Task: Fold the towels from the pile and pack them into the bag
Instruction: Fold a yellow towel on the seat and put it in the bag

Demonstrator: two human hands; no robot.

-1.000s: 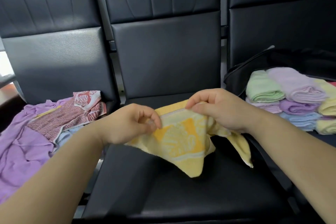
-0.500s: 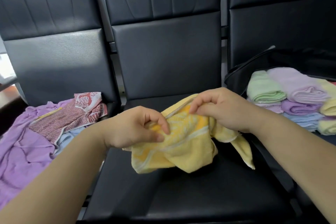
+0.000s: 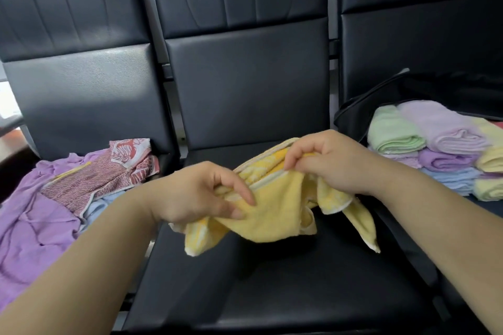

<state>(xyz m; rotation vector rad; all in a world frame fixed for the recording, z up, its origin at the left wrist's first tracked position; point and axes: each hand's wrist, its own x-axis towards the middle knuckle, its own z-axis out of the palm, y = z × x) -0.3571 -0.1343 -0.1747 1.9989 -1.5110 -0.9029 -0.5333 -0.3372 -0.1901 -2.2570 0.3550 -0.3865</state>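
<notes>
Two hands grasp one yellow towel (image 3: 277,207) above the middle seat (image 3: 272,280). The left hand (image 3: 201,193) pinches its bunched edge, and the right hand (image 3: 332,160), at 1 o'clock from it, grips the hem. The pile (image 3: 40,212) lies at 9 o'clock. Folded towels (image 3: 435,144) are stacked against the bag (image 3: 359,114) at 3 o'clock.

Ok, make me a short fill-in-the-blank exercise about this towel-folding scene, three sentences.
The left hand and right hand both grip a ____ towel.
The unfolded pile lies on the ____ chair.
The folded stack rests by a ____ bag.
Missing words: yellow; left; black.
</notes>
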